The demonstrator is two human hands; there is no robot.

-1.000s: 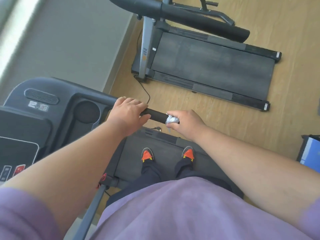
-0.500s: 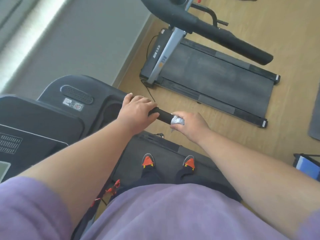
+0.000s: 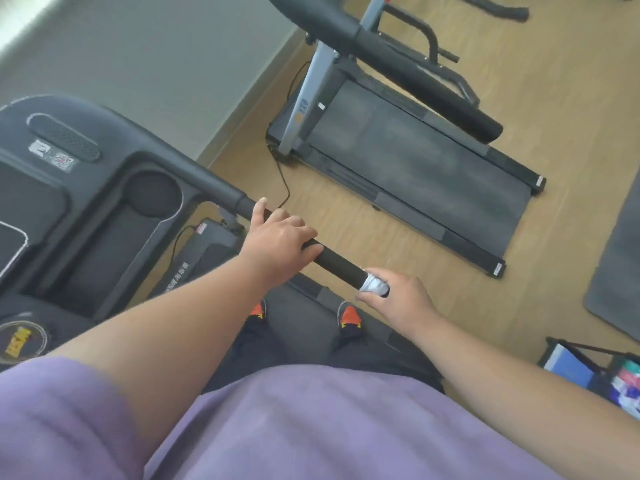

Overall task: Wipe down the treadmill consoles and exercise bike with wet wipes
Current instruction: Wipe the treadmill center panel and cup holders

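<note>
Gripping the handrail, left hand curls; right hand pinches wipe.

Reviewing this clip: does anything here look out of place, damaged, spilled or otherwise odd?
Nothing stands out. The left hand grips the treadmill handrail while the right hand holds a wet wipe wrapped round its end. The second treadmill stands flat on the wood floor, its cord trailing loosely. No spill or damage is visible.
</note>
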